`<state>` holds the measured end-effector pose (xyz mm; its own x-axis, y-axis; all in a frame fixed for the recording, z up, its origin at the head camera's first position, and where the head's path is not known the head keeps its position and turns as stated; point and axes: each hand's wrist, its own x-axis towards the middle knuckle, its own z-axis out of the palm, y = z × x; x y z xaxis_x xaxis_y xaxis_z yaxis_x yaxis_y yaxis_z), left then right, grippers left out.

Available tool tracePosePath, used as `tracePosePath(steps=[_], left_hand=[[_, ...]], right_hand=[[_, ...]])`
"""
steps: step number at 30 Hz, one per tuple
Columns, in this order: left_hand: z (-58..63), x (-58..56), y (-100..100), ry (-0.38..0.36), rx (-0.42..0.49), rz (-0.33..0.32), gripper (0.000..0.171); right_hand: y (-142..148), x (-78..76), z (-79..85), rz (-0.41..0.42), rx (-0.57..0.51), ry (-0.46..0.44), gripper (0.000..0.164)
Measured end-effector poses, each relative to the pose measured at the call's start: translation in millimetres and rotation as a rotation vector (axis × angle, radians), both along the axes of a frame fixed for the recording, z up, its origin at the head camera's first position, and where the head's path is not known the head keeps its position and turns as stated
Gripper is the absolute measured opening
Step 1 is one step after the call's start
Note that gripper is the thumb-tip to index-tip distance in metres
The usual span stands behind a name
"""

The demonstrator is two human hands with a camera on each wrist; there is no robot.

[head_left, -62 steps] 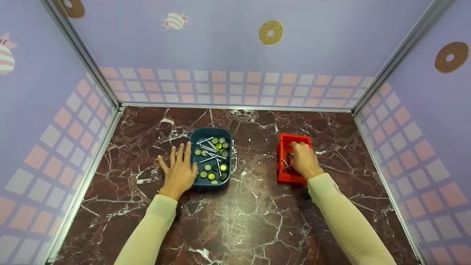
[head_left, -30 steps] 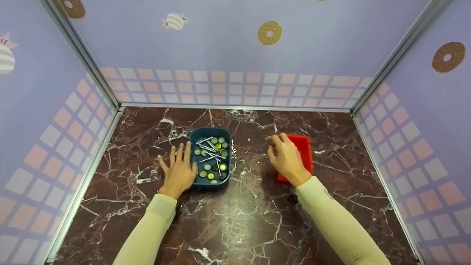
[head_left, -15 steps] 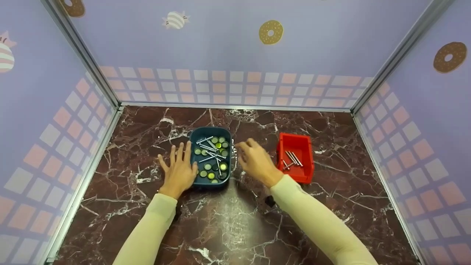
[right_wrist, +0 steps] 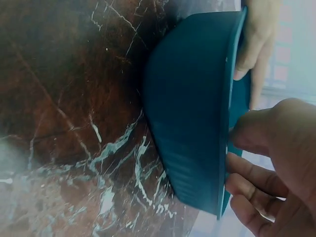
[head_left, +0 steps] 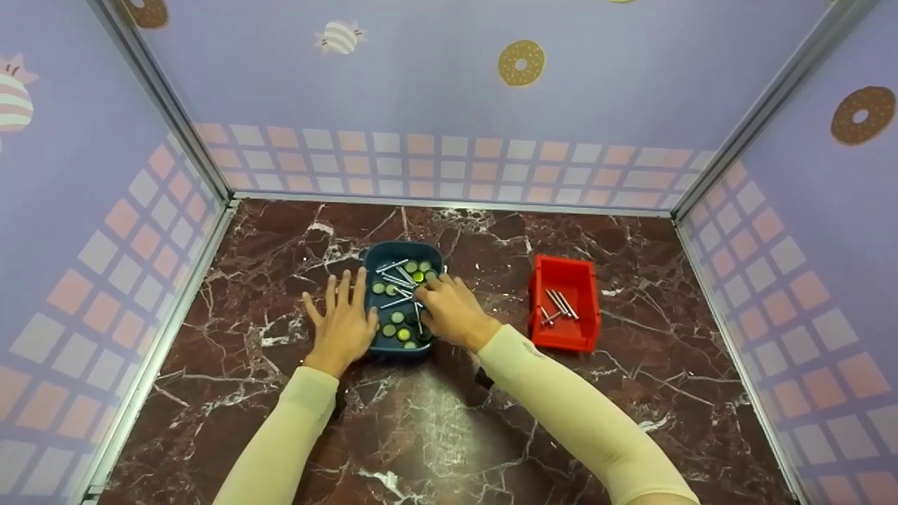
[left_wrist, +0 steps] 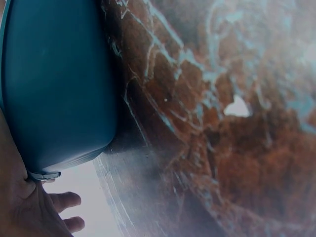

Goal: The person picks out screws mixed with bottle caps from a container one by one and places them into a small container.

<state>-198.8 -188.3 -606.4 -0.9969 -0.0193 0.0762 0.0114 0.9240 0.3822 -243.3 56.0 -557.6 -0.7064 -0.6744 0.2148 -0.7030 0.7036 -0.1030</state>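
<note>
A dark teal tray (head_left: 400, 250) holds several silver screws (head_left: 393, 266) and round green-grey and yellow discs (head_left: 398, 317). My left hand (head_left: 340, 326) rests against the tray's left side, fingers spread flat and thumb at the rim. From the right my right hand (head_left: 452, 308) reaches over the rim, its bent fingers down among the screws and covering some of them. In the right wrist view the tray wall (right_wrist: 192, 89) hides the tips of thumb and forefinger; I cannot tell whether they pinch a screw. The left wrist view mostly shows the tray's outer wall (left_wrist: 59, 84).
To the right stands a red bin (head_left: 579, 286) with several screws (head_left: 561, 303) lying inside. Both containers sit on a dark red marbled table (head_left: 484, 238). Lilac panels (head_left: 421, 84) with metal edges close off the back and both sides.
My right hand has come out of the red bin and moved left into the teal tray, uncovering the screws in the bin. My left hand has stayed at the tray.
</note>
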Motion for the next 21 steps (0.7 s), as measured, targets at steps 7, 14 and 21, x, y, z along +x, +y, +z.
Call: tracePosePath(steps=[7, 14, 21], left_hand=[[-0.6, -0.4, 0, -0.017, 0.003, 0.000, 0.083], [-1.5, -1.0, -2, -0.018, 0.007, -0.015, 0.083], [-2.2, -1.8, -1, -0.019, 0.004, -0.017, 0.083]], right_hand=[[-22, 0.4, -3.9, -0.073, 0.175, -0.005, 0.020], [-43, 2.8, -9.9, -0.168, 0.290, -0.004, 0.018], [-52, -2.0, -14.0, -0.199, 0.320, -0.077, 0.020]])
